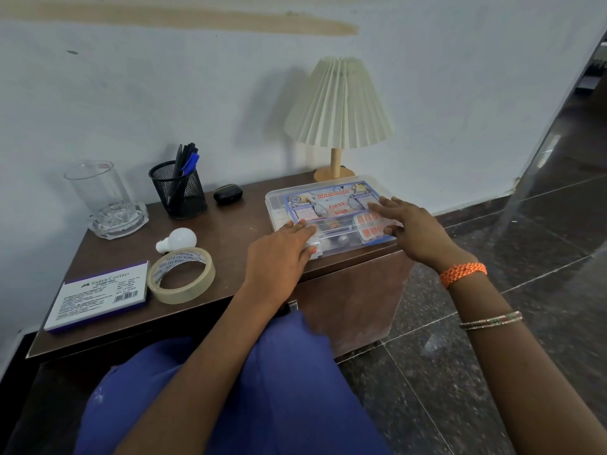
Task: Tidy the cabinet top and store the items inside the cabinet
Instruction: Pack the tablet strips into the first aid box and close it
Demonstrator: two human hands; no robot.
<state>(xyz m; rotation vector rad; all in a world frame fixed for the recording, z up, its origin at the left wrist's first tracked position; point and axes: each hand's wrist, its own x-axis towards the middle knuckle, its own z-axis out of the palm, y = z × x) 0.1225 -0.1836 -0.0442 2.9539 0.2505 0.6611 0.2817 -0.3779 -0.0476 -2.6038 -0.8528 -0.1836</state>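
Observation:
A clear plastic first aid box [331, 205] lies on the right end of the brown cabinet top [230, 238]. My left hand [279, 257] rests on its front left corner, fingers fairly straight on the lid and the thumb at the front edge. My right hand [410, 228] lies flat on the lid's right side, next to an orange pill strip [369, 226] on the lid. Further left lie a roll of tape [181, 275], a white bulb [177, 240] and a stamp pad box [98, 295].
A mesh pen holder [179, 188], a small black case [228, 193] and a glass vase on a glass dish [108, 198] stand toward the back. A pleated lamp [338, 119] stands behind the box by the wall. Dark tiled floor [492, 323] lies to the right.

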